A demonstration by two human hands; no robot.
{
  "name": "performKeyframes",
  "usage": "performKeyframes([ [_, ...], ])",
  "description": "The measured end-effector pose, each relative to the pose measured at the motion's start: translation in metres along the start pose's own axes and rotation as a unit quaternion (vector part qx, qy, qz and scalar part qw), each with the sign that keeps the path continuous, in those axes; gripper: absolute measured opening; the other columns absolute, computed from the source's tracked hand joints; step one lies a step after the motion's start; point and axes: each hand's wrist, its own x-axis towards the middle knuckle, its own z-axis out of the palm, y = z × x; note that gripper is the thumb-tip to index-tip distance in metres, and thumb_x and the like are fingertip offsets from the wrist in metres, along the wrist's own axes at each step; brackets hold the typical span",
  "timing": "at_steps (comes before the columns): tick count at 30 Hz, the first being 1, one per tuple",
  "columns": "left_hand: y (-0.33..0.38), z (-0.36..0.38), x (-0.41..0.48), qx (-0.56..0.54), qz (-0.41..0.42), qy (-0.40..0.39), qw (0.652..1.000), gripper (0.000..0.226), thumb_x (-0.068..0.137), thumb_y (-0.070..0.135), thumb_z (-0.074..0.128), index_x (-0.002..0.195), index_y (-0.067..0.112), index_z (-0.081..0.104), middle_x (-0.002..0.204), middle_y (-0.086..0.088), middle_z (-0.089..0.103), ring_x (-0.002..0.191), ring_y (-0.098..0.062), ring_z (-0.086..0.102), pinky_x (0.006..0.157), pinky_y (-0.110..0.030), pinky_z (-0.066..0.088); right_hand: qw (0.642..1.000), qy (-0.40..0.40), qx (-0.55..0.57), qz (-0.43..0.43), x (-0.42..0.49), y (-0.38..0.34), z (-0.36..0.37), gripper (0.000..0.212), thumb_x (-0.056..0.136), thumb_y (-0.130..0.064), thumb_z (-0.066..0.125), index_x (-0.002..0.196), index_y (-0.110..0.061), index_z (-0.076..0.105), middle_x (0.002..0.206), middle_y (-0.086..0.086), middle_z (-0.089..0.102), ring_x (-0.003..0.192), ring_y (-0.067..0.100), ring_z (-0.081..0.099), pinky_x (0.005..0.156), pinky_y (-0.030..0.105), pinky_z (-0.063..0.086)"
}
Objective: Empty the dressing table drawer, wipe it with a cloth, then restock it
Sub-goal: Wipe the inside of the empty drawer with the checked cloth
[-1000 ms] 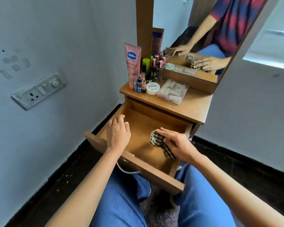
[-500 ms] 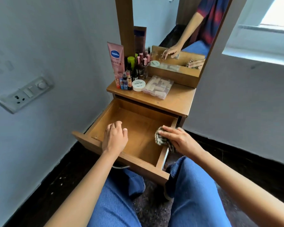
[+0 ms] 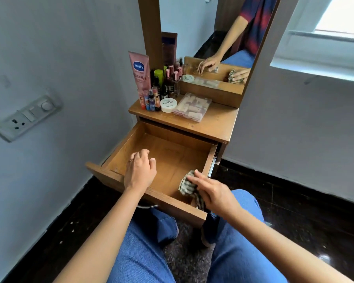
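The wooden drawer (image 3: 172, 152) of the dressing table stands pulled out, its inside bare. My left hand (image 3: 139, 170) rests over the drawer's front edge, fingers loosely curled, holding nothing. My right hand (image 3: 211, 190) presses a checked cloth (image 3: 187, 185) against the drawer's inner right front corner with fairly straight fingers. On the table top (image 3: 217, 123) stand a pink lotion tube (image 3: 139, 76), several small bottles (image 3: 161, 90), a white round jar (image 3: 168, 105) and a clear plastic case (image 3: 192, 107).
A mirror (image 3: 219, 37) rises behind the table top and reflects my arms. A switch plate (image 3: 25, 117) sits on the left wall. My knees in blue jeans (image 3: 151, 252) are just below the drawer front. Dark floor (image 3: 294, 201) lies to the right.
My right hand has slid the cloth from the drawer's middle toward its right front corner. My left hand has stayed on the front edge. The camera has tilted slightly.
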Motion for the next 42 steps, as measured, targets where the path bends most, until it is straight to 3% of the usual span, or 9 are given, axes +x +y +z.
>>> performKeyframes([
  [6, -0.001, -0.001, 0.002, -0.007, 0.011, -0.004, 1.0, 0.032, 0.095, 0.024, 0.044, 0.121, 0.007, 0.054, 0.115, -0.015, 0.064, 0.119, -0.028, 0.051, 0.092, -0.041, 0.048, 0.996, -0.065, 0.032, -0.058, -0.006, 0.007, -0.007, 0.046, 0.097, -0.024, 0.043, 0.141, -0.035, 0.042, 0.146, 0.003, 0.047, 0.124, 0.02, 0.056, 0.101, 0.033, 0.047],
  [14, -0.001, 0.0, 0.001, -0.009, 0.022, -0.006, 1.0, 0.031, 0.096, 0.022, 0.043, 0.122, 0.008, 0.054, 0.116, -0.013, 0.064, 0.12, -0.028, 0.05, 0.095, -0.04, 0.045, 0.995, 0.054, -0.036, 0.071, 0.068, 0.054, -0.035, 0.049, 0.09, 0.002, 0.051, 0.134, -0.02, 0.056, 0.132, 0.013, 0.058, 0.116, 0.031, 0.06, 0.097, 0.038, 0.049],
  [21, 0.001, -0.002, -0.002, -0.022, 0.026, 0.001, 0.999, 0.028, 0.096, 0.019, 0.044, 0.12, 0.008, 0.055, 0.113, -0.013, 0.065, 0.115, -0.028, 0.052, 0.09, -0.038, 0.047, 0.991, 0.065, -0.031, 0.115, 0.069, 0.045, -0.031, 0.045, 0.092, -0.005, 0.052, 0.132, -0.023, 0.057, 0.13, 0.013, 0.06, 0.108, 0.035, 0.063, 0.093, 0.045, 0.052],
  [26, 0.002, -0.002, 0.002, -0.05, 0.021, -0.001, 0.999, 0.027, 0.097, 0.018, 0.044, 0.12, 0.009, 0.055, 0.113, -0.013, 0.065, 0.113, -0.028, 0.054, 0.087, -0.038, 0.049, 0.998, 0.022, 0.015, 0.063, 0.029, 0.013, -0.016, 0.047, 0.091, -0.004, 0.052, 0.133, -0.024, 0.057, 0.139, 0.013, 0.051, 0.122, 0.027, 0.056, 0.102, 0.044, 0.047],
  [30, 0.008, -0.009, 0.006, -0.155, -0.011, -0.002, 0.988, 0.025, 0.098, 0.02, 0.045, 0.12, 0.015, 0.056, 0.111, -0.006, 0.062, 0.096, -0.02, 0.058, 0.068, -0.025, 0.045, 0.999, -0.024, 0.036, 0.029, 0.0, -0.016, -0.006, 0.044, 0.092, -0.012, 0.052, 0.132, -0.029, 0.057, 0.14, 0.007, 0.052, 0.121, 0.022, 0.057, 0.103, 0.038, 0.047],
  [33, 0.022, -0.01, 0.009, -0.24, -0.054, -0.01, 0.969, 0.023, 0.098, 0.024, 0.047, 0.117, 0.017, 0.057, 0.104, 0.001, 0.063, 0.09, -0.016, 0.059, 0.069, -0.023, 0.042, 0.992, -0.022, 0.115, 0.054, -0.001, -0.027, -0.013, 0.038, 0.091, -0.012, 0.059, 0.127, -0.024, 0.062, 0.132, 0.002, 0.06, 0.127, 0.005, 0.049, 0.108, 0.032, 0.04],
  [38, 0.055, -0.007, 0.017, -0.319, -0.059, -0.047, 0.945, 0.022, 0.096, 0.026, 0.05, 0.114, 0.017, 0.058, 0.099, 0.003, 0.06, 0.091, -0.013, 0.059, 0.072, -0.021, 0.041, 0.951, 0.164, 0.193, 0.174, 0.024, -0.033, -0.047, 0.057, 0.081, -0.025, 0.072, 0.133, -0.018, 0.052, 0.127, -0.008, 0.054, 0.117, 0.004, 0.051, 0.101, 0.021, 0.039],
  [40, 0.068, -0.005, 0.024, -0.357, -0.062, -0.064, 0.93, 0.021, 0.095, 0.026, 0.052, 0.113, 0.018, 0.059, 0.102, 0.001, 0.063, 0.093, -0.013, 0.06, 0.075, -0.023, 0.044, 0.895, 0.199, 0.289, 0.275, 0.044, -0.03, -0.067, 0.056, 0.074, -0.03, 0.077, 0.124, -0.016, 0.057, 0.115, -0.004, 0.061, 0.104, 0.009, 0.06, 0.092, 0.026, 0.048],
  [42, 0.084, -0.001, 0.032, -0.398, -0.068, -0.082, 0.911, 0.018, 0.095, 0.027, 0.052, 0.11, 0.021, 0.061, 0.103, 0.0, 0.067, 0.097, -0.016, 0.064, 0.084, -0.03, 0.05, 0.811, 0.19, 0.441, 0.335, 0.066, -0.021, -0.087, 0.031, 0.074, -0.023, 0.077, 0.1, -0.008, 0.068, 0.09, 0.005, 0.072, 0.083, 0.018, 0.067, 0.071, 0.029, 0.056],
])
